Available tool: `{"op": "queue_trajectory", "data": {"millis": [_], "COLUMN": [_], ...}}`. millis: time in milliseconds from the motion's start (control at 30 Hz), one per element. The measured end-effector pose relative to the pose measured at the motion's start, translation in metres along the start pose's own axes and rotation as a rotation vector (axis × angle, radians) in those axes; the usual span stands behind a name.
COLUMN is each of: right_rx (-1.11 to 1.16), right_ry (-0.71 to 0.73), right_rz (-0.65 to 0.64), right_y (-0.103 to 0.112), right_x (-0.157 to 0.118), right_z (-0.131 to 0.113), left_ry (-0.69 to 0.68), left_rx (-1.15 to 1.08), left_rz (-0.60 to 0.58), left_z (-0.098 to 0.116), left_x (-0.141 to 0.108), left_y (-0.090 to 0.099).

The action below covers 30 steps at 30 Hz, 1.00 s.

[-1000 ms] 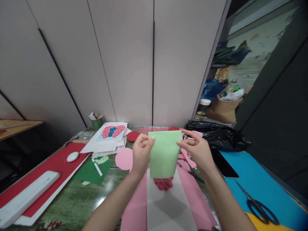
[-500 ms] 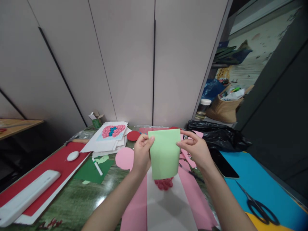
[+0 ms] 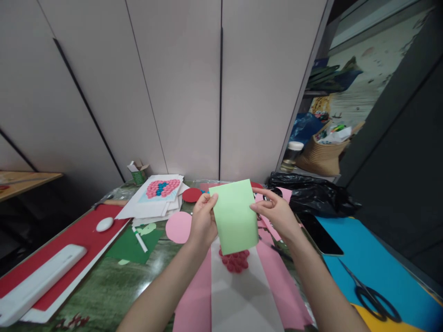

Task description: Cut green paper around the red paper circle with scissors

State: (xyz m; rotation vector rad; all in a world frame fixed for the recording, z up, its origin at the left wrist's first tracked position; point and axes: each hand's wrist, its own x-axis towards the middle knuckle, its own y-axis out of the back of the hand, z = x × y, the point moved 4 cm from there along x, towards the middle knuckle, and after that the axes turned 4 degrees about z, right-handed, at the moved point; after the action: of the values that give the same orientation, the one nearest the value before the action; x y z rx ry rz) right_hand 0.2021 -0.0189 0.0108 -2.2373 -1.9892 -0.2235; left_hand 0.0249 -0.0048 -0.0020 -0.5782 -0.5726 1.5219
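A light green paper sheet (image 3: 236,219) is held up above the table, tilted a little. My left hand (image 3: 203,219) pinches its left edge near the top, thumb in front. At its right edge, my right hand (image 3: 275,210) grips the sheet between thumb and fingers. Below and partly behind the green sheet, a cluster of dark pink rounded pieces (image 3: 235,262) sits on a white sheet (image 3: 244,299). That white sheet lies over pink paper (image 3: 280,286).
On the left are red paper (image 3: 83,230), dark green paper (image 3: 119,246) with a marker (image 3: 140,240), and a pink circle (image 3: 178,227). Scissors (image 3: 374,299) and a phone (image 3: 320,234) lie right, beside a black bag (image 3: 314,196). A decorated sheet (image 3: 162,189) tops a paper stack.
The green sheet has tilted, its right side raised, and shifted slightly left and up. More of the dark pink cluster shows beneath it. My right hand moved a little left.
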Motion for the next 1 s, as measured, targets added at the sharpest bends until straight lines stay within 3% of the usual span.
{"op": "queue_trajectory", "data": {"millis": [500, 667, 1000], "right_rx": [0.000, 0.017, -0.020], "right_ry": [0.014, 0.009, 0.012], "right_rz": [-0.014, 0.042, 0.046], "right_y": [0.000, 0.001, 0.002], "right_x": [0.006, 0.009, 0.008], "right_z": [0.011, 0.017, 0.014], "left_ry": [0.041, 0.041, 0.018], "left_rx": [-0.062, -0.066, -0.097], "left_rz": [0.029, 0.042, 0.045], "left_z": [-0.004, -0.004, -0.003], "left_x": [0.006, 0.007, 0.013], "left_y": [0.003, 0.004, 0.010]}}
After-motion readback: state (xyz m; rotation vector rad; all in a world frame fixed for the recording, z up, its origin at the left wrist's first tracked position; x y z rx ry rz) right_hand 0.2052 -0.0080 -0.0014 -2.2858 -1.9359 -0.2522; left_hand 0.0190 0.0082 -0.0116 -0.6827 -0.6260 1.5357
